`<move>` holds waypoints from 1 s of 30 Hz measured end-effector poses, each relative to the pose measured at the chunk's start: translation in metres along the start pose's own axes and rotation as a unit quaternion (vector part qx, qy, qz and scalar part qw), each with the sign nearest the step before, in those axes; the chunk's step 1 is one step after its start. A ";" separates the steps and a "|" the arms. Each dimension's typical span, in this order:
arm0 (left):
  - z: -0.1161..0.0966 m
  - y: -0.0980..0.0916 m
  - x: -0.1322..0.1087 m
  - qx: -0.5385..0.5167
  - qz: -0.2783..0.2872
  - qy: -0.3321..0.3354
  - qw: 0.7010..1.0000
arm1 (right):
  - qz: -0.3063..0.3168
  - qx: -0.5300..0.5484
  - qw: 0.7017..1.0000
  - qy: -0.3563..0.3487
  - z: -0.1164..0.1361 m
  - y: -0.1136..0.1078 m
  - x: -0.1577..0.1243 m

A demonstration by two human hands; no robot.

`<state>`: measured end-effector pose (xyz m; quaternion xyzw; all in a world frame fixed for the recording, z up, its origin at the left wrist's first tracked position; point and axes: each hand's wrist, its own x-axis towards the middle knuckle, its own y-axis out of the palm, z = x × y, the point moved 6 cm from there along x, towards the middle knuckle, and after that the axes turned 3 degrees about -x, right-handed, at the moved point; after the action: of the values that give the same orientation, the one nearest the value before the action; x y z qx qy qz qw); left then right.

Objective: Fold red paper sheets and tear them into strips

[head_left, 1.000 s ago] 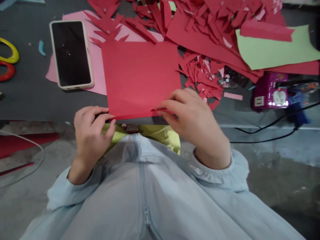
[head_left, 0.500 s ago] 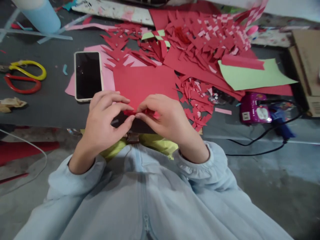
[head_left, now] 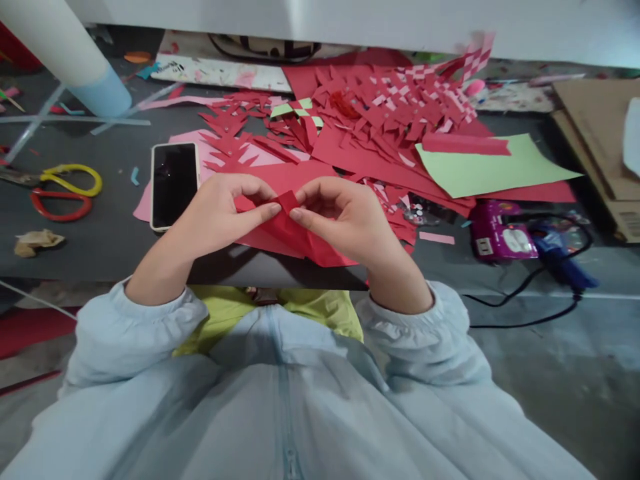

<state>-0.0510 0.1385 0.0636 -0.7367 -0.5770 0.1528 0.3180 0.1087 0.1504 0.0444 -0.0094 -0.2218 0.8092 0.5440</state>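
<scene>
Both hands are close together in front of the body, thumbs nearly meeting, each pinching a folded corner of red paper [head_left: 327,248] between thumb and fingers. The left hand [head_left: 215,213] grips the corner's left side and the right hand [head_left: 347,210] its right side; the tip pokes up between them, while the rest slopes down below the fingers toward the near edge of the desk [head_left: 113,230]. Whether the red area just beyond the fingers belongs to the same sheet, I cannot tell.

Just left of the left hand lies a phone [head_left: 175,187], dark screen up, partly over pink paper [head_left: 143,203]. Farther left are scissors [head_left: 83,169] with one yellow and one red handle, and a crumpled tan scrap [head_left: 37,243] nearer the body.

Beyond both hands spreads a heap of cut red pieces [head_left: 385,100]. To the right of the right hand is a small pink strip [head_left: 437,238], then a purple box [head_left: 503,233]; past these, farther from the body, lies a light green sheet [head_left: 495,167].
</scene>
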 end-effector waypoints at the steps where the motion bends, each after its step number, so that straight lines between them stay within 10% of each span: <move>1: 0.000 0.001 0.004 -0.005 0.013 0.001 1.000 | 0.001 0.008 1.000 0.002 -0.001 -0.001 0.003; 30: 0.037 0.014 0.025 -0.176 0.040 -0.077 0.981 | -0.009 0.139 0.988 0.069 -0.034 0.005 0.032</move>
<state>-0.0554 0.1716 0.0302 -0.7897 -0.5876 0.1175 0.1314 0.1001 0.1889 0.0193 0.0129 -0.0689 0.8248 0.5611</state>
